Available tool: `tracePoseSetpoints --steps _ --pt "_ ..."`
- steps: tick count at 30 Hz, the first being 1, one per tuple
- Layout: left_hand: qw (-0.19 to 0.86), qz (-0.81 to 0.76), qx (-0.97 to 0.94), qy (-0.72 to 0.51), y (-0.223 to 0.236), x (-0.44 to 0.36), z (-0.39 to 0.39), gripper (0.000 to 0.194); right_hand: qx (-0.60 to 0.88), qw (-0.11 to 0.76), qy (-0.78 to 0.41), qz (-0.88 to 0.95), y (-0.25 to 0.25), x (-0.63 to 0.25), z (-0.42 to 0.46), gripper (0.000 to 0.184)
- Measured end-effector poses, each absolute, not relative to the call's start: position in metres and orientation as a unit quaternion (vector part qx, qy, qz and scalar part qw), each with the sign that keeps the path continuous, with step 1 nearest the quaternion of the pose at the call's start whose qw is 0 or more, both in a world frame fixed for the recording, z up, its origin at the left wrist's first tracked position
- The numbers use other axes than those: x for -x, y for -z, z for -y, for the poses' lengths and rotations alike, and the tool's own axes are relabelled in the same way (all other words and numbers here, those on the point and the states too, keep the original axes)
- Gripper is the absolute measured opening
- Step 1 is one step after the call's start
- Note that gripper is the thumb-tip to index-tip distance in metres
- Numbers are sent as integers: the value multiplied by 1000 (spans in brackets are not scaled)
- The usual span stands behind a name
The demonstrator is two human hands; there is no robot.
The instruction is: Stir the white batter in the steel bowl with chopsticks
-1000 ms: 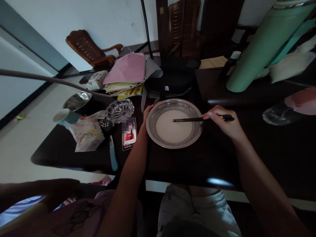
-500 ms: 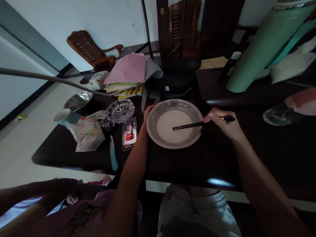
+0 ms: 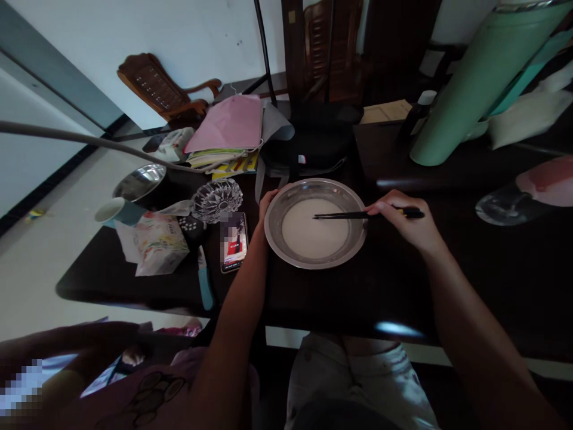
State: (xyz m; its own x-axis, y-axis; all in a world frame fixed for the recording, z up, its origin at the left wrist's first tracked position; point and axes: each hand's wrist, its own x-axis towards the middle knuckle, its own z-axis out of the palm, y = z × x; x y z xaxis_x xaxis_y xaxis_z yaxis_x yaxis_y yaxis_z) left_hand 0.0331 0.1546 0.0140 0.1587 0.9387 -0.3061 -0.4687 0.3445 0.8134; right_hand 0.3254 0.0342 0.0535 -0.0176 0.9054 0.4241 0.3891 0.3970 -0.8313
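Note:
A wide metal bowl [image 3: 358, 243] stands on the dark table, holding a milky white liquid [image 3: 313, 239]. At its left rim, my left hand [image 3: 268, 201] is closed on the bowl, with most of the fingers hidden behind the wall. My right hand [image 3: 403, 220], just beyond the right rim, grips a pair of black chopsticks [image 3: 342, 215]. Their tips point left over the middle of the bowl, at or just above the liquid's surface; I cannot tell which.
Left of the bowl lie a phone [image 3: 233, 242], a blue-handled knife [image 3: 205, 280], a tissue pack [image 3: 162, 242], a glass dish [image 3: 217, 200] and a paper cup [image 3: 117, 212]. A green flask [image 3: 474, 89] stands back right. Another person's arm [image 3: 71, 337] shows lower left.
The chopstick tips have moved away from me, toward the far side of the liquid, and the chopsticks lie more level. The left hand and bowl keep their place.

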Motion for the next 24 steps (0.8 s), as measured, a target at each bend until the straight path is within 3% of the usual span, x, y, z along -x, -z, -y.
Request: tracePoseSetpoints --steps 5,9,14,20,24 --pt "705 -425 -280 -494 -15 -33 -154 30 479 501 -295 659 -53 -325 -33 31" --pt "706 -419 -280 -497 -15 -33 -154 32 467 502 -257 681 -53 -324 -34 24" --pt "706 -422 -274 -498 -15 -33 -154 32 488 514 -284 646 -54 -325 -33 35" --pt "706 -407 -277 -509 -13 -33 -155 30 475 507 -257 672 -52 -326 -34 25" --pt "711 -414 -281 -494 -13 -32 -155 28 481 513 -286 651 -52 -327 -34 31"
